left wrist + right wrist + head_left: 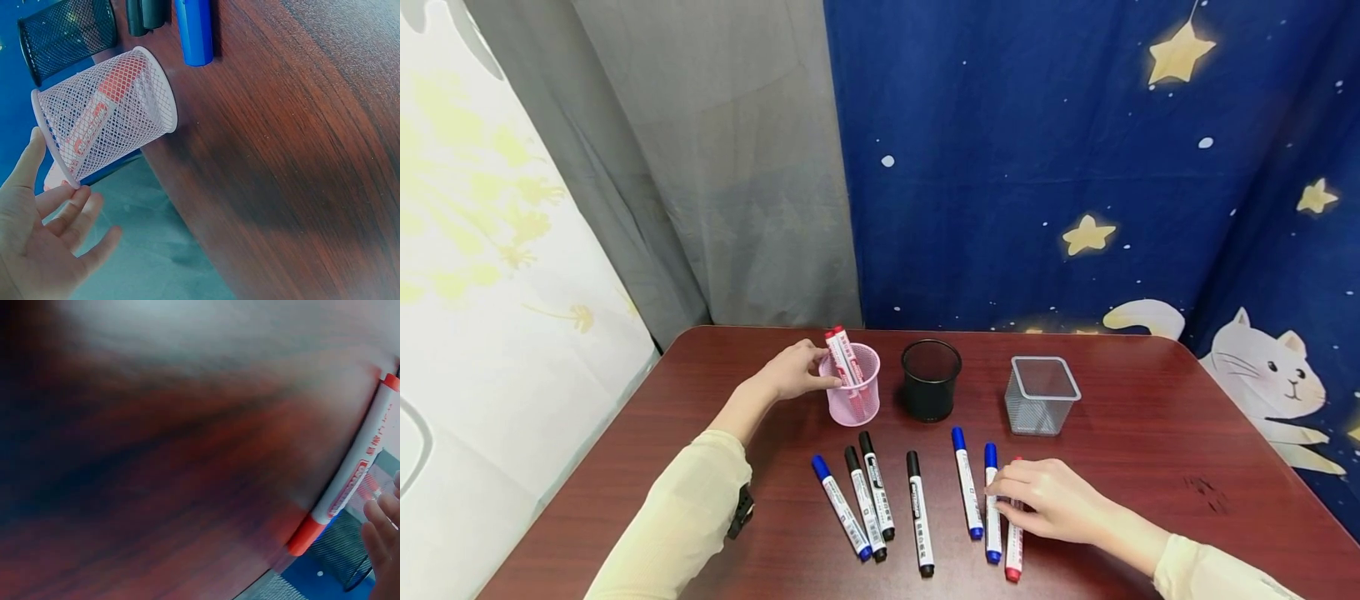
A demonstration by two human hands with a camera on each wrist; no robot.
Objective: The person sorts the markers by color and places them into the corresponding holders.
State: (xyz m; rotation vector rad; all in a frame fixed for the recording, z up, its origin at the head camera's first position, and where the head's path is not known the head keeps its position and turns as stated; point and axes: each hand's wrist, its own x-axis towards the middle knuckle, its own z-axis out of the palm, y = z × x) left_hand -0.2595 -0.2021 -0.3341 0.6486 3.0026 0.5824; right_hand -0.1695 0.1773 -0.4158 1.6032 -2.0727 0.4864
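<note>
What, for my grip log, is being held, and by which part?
The left hand holds the pink mesh pen cup by its rim; whether the right hand grips the red whiteboard marker under it cannot be told.

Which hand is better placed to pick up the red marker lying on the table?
Likely the right hand: it hovers by the red marker and appears free, while the left hand is farther away, gripping the rim of the pink mesh cup.

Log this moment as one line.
Left hand: holds round pink mesh cup; right hand: over red-and-white marker; cup contents: two similar markers.
</note>
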